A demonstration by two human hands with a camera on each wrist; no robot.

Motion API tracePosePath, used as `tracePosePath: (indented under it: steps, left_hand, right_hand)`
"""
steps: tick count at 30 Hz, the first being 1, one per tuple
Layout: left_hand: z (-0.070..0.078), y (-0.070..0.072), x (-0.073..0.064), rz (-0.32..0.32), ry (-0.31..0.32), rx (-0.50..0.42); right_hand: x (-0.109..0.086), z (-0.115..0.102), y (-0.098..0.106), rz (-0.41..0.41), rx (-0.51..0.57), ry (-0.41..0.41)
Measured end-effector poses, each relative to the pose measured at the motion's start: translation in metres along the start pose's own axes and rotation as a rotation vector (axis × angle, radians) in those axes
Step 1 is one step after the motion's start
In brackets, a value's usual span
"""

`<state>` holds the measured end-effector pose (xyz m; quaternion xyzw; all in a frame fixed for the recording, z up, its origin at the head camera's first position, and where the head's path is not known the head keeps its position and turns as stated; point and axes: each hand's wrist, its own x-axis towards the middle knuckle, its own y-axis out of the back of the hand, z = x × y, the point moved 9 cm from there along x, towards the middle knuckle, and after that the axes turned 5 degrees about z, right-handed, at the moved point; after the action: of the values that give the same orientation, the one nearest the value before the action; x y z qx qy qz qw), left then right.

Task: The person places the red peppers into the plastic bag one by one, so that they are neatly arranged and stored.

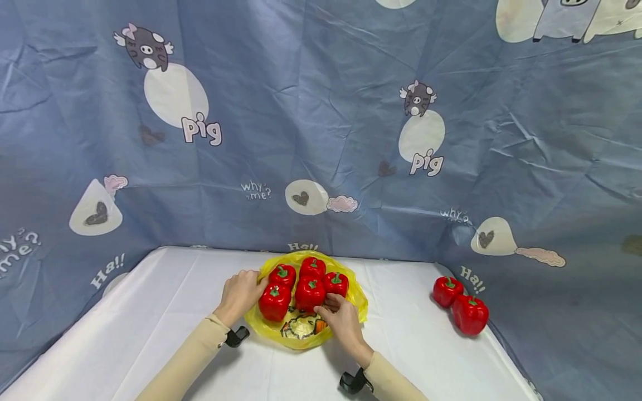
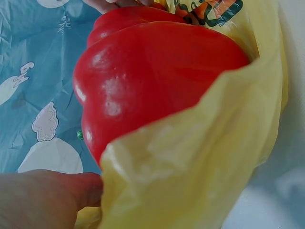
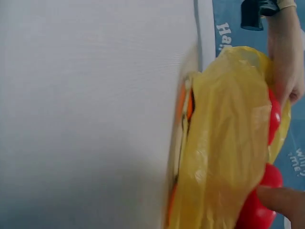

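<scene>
Several red bell peppers with green stems, among them a front middle one [image 1: 310, 293] and a front left one [image 1: 273, 302], sit inside an open yellow plastic bag [image 1: 263, 332]. My left hand [image 1: 242, 295] holds the bag's left edge beside the peppers. In the left wrist view its thumb [image 2: 88, 190] lies against the bag's rim, while the other fingers are hidden. On the opposite side, my right hand [image 1: 342, 322] reaches over the bag with loosely bent fingers at the front middle pepper. The right wrist view shows one fingertip [image 3: 269, 194] against a red pepper.
Two more red bell peppers, a smaller-looking one [image 1: 447, 291] and a larger-looking one [image 1: 470, 315], lie together at the table's right edge. A white cloth covers the table [image 1: 401, 334]. Blue printed fabric [image 1: 321, 139] hangs behind and along both sides.
</scene>
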<state>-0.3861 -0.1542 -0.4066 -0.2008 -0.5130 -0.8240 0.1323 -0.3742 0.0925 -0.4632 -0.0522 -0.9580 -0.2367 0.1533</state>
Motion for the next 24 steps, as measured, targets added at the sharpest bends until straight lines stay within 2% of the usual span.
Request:
tracePosePath:
  steps: [4, 9, 16, 24]
  left_hand:
    - [0.0, 0.0, 0.0, -0.001, 0.007, -0.001]
    - [-0.001, -0.001, 0.0, -0.013, 0.019, -0.002]
    - [-0.001, 0.0, 0.001, 0.005, 0.011, -0.002]
    - [-0.001, -0.002, 0.0, -0.008, 0.009, -0.007]
  right_hand:
    - [-0.001, 0.002, 0.007, -0.022, 0.034, 0.005]
    - [-0.006, -0.003, 0.022, -0.012, 0.079, 0.009]
    - [-0.015, -0.006, 0.048, 0.001, 0.003, -0.009]
    - [-0.026, 0.004, 0.077, 0.033, -0.039, -0.044]
